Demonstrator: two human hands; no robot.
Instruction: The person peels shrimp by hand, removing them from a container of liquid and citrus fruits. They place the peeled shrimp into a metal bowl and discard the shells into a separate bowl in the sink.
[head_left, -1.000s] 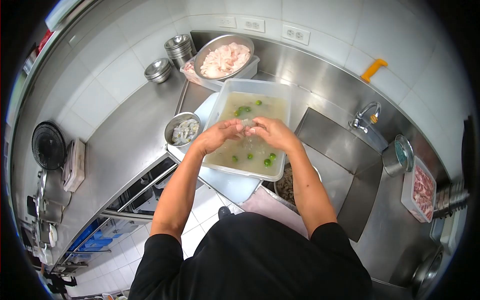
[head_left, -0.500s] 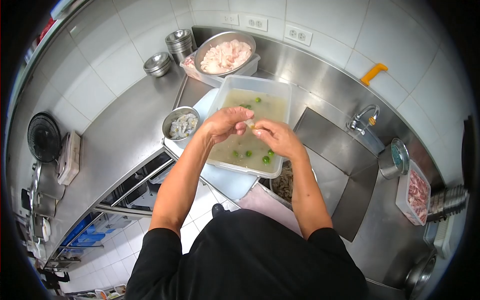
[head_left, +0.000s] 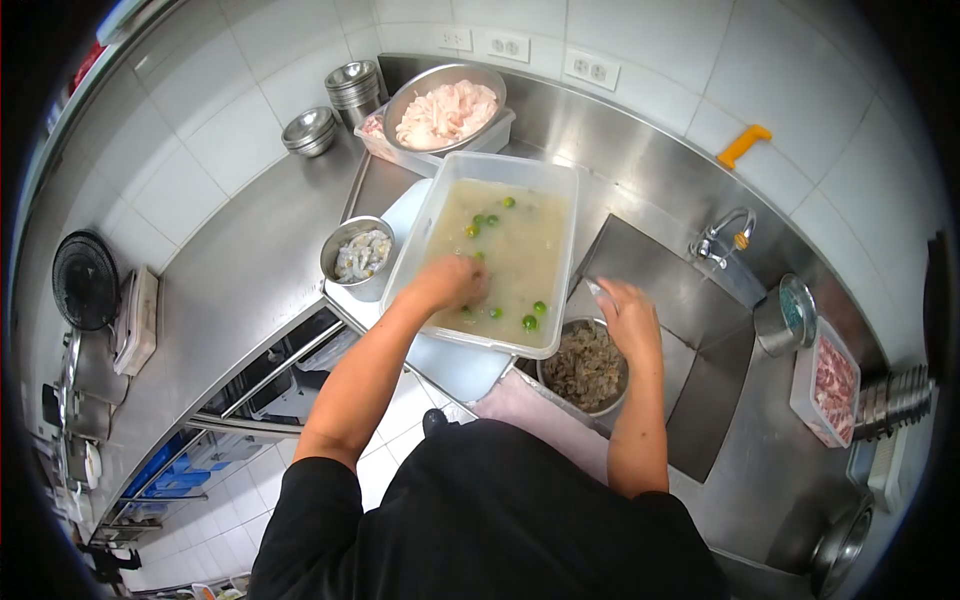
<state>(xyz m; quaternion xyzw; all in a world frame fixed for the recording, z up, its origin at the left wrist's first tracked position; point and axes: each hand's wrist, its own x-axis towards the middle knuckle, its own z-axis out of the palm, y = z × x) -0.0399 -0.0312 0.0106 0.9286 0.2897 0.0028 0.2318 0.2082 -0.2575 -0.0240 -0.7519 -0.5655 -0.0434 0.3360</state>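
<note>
My left hand (head_left: 456, 283) is over the clear plastic tub (head_left: 568, 215) of cloudy water with several green limes (head_left: 530, 322) afloat. Motion smears its fingers, so what they hold cannot be made out. At the tub's right, above the sink, my right hand (head_left: 628, 305) pinches a small pale, translucent piece (head_left: 597, 289), possibly shrimp shell. Just below that hand stands a metal bowl of grey-brown unpeeled shrimp (head_left: 583, 368). Peeled shrimp (head_left: 363, 256) fill a smaller metal bowl (head_left: 334, 268) left of the tub.
Behind the tub, a metal bowl of pale sliced meat (head_left: 447, 115) rests on a plastic container. A faucet (head_left: 722, 235) rises behind the steel sink (head_left: 640, 262). To the right are a metal pot (head_left: 780, 330) and a tray of red meat (head_left: 835, 380). Stacked metal cups (head_left: 354, 90) stand back left.
My hands were together over the tub, pinching a small shrimp. They have parted: the left went down toward the water, the right moved right over the sink, uncovering the bowl of unpeeled shrimp.
</note>
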